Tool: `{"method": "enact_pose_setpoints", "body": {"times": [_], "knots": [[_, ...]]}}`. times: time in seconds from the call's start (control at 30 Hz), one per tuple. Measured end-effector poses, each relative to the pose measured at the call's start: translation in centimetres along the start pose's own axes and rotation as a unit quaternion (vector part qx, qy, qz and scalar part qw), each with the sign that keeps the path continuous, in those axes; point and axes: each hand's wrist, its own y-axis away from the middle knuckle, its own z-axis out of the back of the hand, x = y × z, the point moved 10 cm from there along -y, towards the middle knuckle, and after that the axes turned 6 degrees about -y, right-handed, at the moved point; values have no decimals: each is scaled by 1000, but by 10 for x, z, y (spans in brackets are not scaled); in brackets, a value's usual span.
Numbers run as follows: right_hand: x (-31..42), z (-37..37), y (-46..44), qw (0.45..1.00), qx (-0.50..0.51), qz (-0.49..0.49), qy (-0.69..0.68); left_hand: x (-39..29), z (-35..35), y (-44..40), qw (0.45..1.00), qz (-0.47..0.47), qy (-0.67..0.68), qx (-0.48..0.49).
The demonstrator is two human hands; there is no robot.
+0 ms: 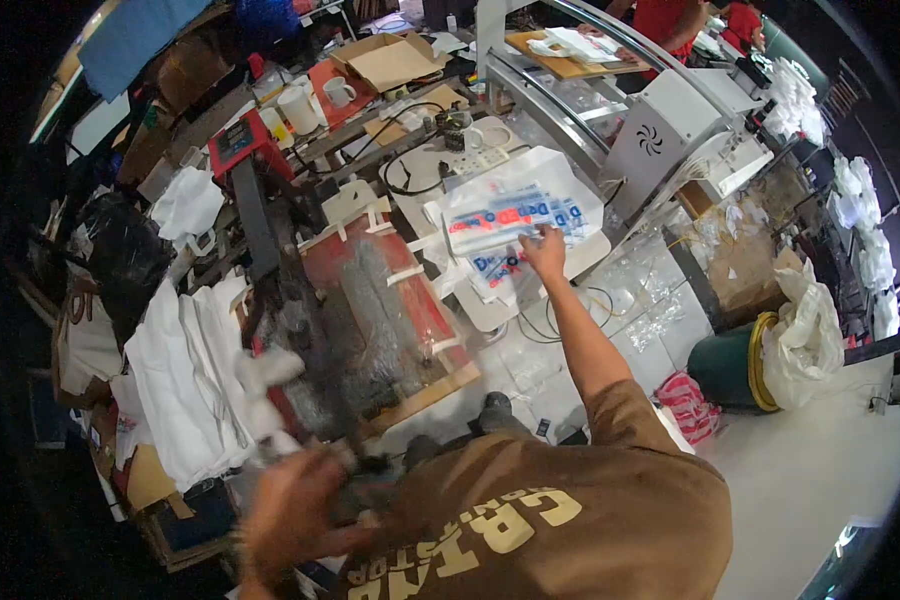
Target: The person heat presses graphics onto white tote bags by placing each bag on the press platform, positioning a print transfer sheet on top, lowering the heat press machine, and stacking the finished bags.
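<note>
My right hand [543, 248] reaches forward onto a stack of white plastic bags [500, 215] with blue and red print, its fingers bent at the right part of the stack. Whether it pinches a bag is too small to tell. My left hand [305, 510] is low at the left, smeared by motion, near the machine's dark arm and a blurred white bundle [270, 370]. Between the hands lies a red framed board [420, 290] with a grey, plastic-covered middle. A pile of folded white bags [175, 390] lies at the left.
A red control box [245, 145] tops the dark machine arm [260, 225]. White mugs [338, 92] and an open carton [390, 62] stand behind. At the right are a white fan-marked machine [660, 125] and a green bin [725, 368]. People in red are at the top right.
</note>
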Motion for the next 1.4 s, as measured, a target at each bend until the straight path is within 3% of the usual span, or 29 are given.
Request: {"method": "enact_pose_setpoints", "body": {"times": [0.07,0.33,0.47,0.57,0.67,0.73,0.77,0.9,0.97,1.0,1.07,1.17,1.2,1.23,1.3,1.33,1.4], "knots": [[-1,11,-19,998,-31,-8,52,-3,-46,-28,982,-36,-144,-116],[-35,1,-45,987,-55,-80,127,34,-83,-42,977,-4,-132,-169],[-25,9,-41,990,-104,-23,94,30,-81,-42,975,-19,-136,-176],[-26,13,-47,980,-139,-10,141,29,-79,-42,974,-19,-141,-174],[-29,13,-55,992,-111,2,53,33,-80,-41,974,-8,-139,-179],[-44,21,-52,988,-131,-84,-7,33,-79,-38,973,-8,-132,-190],[-38,30,-51,984,-167,-61,-9,32,-77,-37,972,-12,-125,-201],[-47,32,-59,988,-156,-17,-12,32,-73,-31,968,-18,-104,-228],[-16,50,-51,968,-232,89,23,26,-69,-27,972,-31,-99,-211],[-12,54,-49,968,-232,93,19,23,-65,-23,971,-28,-101,-216],[-8,56,-50,987,-125,-12,-105,8,-61,-18,970,-38,-138,-197],[5,65,-48,984,-138,37,-107,-21,-4,12,974,-10,-152,-170],[10,67,-45,985,-132,40,-107,-43,36,35,949,-3,-221,-225],[23,70,-43,982,-123,65,-131,-31,68,68,889,107,-329,-300],[60,82,-32,981,-96,114,-122,-118,165,92,834,-41,-344,-430],[82,88,-26,984,-78,136,-87,-126,205,96,809,-75,-360,-458],[107,89,-20,979,1,133,-152,-122,291,86,763,-92,-398,-501]]}}
